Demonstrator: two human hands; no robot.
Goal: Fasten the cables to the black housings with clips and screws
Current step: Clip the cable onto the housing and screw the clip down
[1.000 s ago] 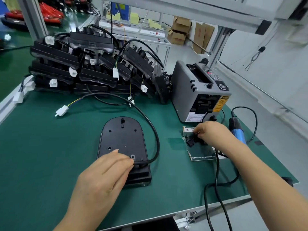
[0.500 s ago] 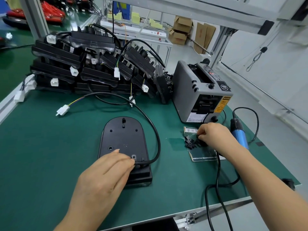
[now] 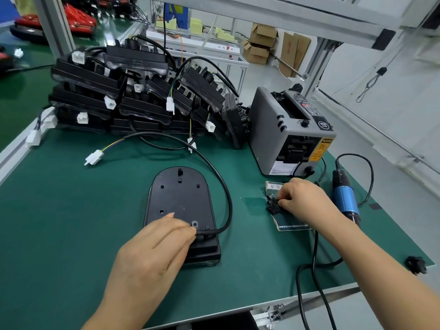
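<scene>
A black housing [image 3: 179, 198] lies flat on the green mat. Its black cable [image 3: 221, 177] loops from the lower right edge round to a white connector [image 3: 94, 157] at the left. My left hand [image 3: 152, 248] rests on the housing's near end, fingertips pressing the cable where it enters, beside a small clip with a hole [image 3: 194, 224]. My right hand [image 3: 302, 198] reaches into a pile of small black clips [image 3: 272, 206] on a clear bag [image 3: 289, 222], its fingers pinching at one of them.
A stack of black housings with cables [image 3: 133, 101] fills the back of the mat. A grey tape dispenser [image 3: 289, 132] stands at the right, and a blue electric screwdriver [image 3: 344, 198] lies beside my right hand, its cord [image 3: 309, 277] running off the front edge.
My right hand has shifted slightly within the pile of clips and its fingers have closed on one. My left hand and the housing stay in place.
</scene>
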